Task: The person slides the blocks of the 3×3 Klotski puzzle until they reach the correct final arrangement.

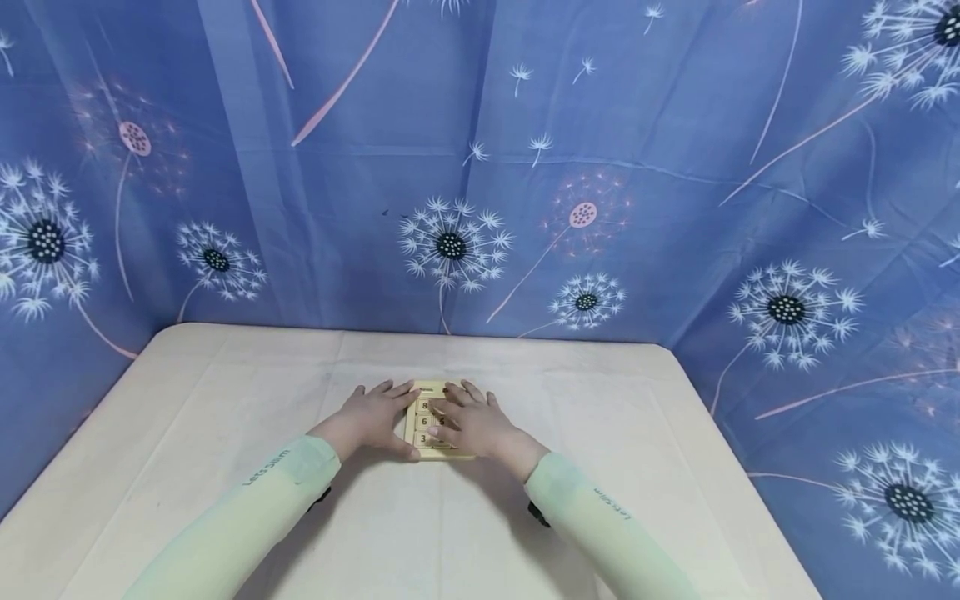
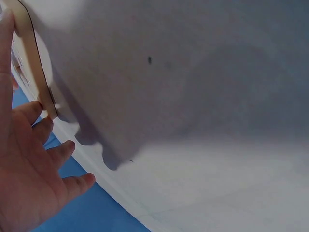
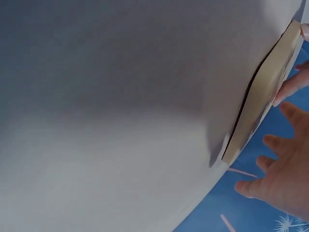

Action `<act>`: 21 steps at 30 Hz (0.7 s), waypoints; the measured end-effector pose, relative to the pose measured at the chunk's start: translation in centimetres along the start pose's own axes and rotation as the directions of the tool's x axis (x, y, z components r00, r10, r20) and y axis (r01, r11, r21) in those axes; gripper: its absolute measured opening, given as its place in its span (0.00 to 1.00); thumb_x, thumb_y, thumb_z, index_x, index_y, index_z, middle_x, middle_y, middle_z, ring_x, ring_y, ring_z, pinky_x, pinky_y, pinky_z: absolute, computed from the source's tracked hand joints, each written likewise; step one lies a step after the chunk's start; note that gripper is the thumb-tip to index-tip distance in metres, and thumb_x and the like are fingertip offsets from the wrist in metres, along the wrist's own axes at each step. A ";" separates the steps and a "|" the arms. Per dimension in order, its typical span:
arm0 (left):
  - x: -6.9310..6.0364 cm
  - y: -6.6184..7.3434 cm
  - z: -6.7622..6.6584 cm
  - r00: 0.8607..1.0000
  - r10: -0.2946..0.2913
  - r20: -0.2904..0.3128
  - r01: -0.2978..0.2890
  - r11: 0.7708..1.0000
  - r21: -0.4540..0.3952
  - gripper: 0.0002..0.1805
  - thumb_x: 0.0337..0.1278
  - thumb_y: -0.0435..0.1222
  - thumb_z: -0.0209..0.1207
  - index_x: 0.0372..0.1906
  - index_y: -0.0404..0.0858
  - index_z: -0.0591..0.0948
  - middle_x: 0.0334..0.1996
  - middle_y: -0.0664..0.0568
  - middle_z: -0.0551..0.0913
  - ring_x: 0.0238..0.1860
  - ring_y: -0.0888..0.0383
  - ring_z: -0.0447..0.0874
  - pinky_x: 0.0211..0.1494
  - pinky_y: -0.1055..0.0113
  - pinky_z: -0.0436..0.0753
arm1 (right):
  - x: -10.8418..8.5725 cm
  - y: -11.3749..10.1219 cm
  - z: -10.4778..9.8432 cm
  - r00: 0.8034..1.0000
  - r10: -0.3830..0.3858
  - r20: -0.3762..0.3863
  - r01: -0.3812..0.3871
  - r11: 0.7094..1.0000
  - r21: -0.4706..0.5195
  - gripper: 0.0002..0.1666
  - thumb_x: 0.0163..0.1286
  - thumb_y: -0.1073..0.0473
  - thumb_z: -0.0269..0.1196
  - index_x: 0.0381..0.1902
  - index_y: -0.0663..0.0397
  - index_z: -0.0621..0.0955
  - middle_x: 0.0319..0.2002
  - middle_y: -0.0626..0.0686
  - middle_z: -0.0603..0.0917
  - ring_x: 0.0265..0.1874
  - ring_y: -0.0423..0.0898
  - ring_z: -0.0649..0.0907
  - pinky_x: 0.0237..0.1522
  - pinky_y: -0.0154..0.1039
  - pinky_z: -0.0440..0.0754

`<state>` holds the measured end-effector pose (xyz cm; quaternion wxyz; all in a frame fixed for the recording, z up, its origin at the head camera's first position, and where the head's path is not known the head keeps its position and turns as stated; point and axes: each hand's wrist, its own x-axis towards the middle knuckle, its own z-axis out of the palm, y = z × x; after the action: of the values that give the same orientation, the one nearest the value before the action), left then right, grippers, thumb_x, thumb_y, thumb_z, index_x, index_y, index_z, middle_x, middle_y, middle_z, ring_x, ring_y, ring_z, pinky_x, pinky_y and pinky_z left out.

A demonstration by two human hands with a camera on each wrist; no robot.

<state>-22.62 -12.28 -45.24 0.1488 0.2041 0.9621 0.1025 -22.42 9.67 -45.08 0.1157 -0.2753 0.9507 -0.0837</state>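
A pale yellow number sliding puzzle (image 1: 424, 422) lies flat on the table, with square tiles marked 8, 6, 5 and 3 showing. My left hand (image 1: 373, 418) holds its left side, the thumb at the near corner and fingertips at the far end. Over the right half spreads my right hand (image 1: 480, 427), its fingers extended above the tiles and hiding several of them. In the left wrist view, the puzzle's side (image 2: 36, 58) shows beside the left hand (image 2: 29, 169). The right wrist view has the right hand (image 3: 289, 164) with its thumb touching the puzzle's top (image 3: 263, 92).
A cream cloth covers the table (image 1: 225, 400), whose far edge has rounded corners. Blue curtains (image 1: 360, 217) with a dandelion print hang behind it and at both sides.
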 end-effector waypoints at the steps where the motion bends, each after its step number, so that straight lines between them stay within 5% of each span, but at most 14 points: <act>1: 0.0 0.0 0.0 1.000 0.000 -0.001 0.000 1.000 0.002 0.62 0.42 0.67 0.72 0.80 0.42 0.62 0.83 0.47 0.57 0.81 0.35 0.55 0.77 0.26 0.57 | -0.2 0.1 -0.1 1.000 0.000 -0.004 0.000 1.000 0.002 0.36 0.78 0.32 0.49 0.77 0.38 0.68 0.82 0.55 0.60 0.83 0.61 0.55 0.78 0.72 0.57; 21: 0.0 0.2 0.0 1.000 -0.012 0.007 0.012 1.000 0.013 0.61 0.43 0.67 0.72 0.80 0.42 0.62 0.83 0.47 0.57 0.82 0.36 0.55 0.78 0.26 0.57 | -3.2 4.7 0.3 0.998 -0.024 -0.057 0.025 1.000 0.007 0.36 0.78 0.34 0.50 0.79 0.37 0.65 0.82 0.57 0.59 0.83 0.63 0.54 0.77 0.75 0.52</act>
<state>-22.52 -12.08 -45.22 0.1513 0.1994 0.9635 0.0947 -22.04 15.31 -45.82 0.0887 -0.2839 0.9498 -0.0964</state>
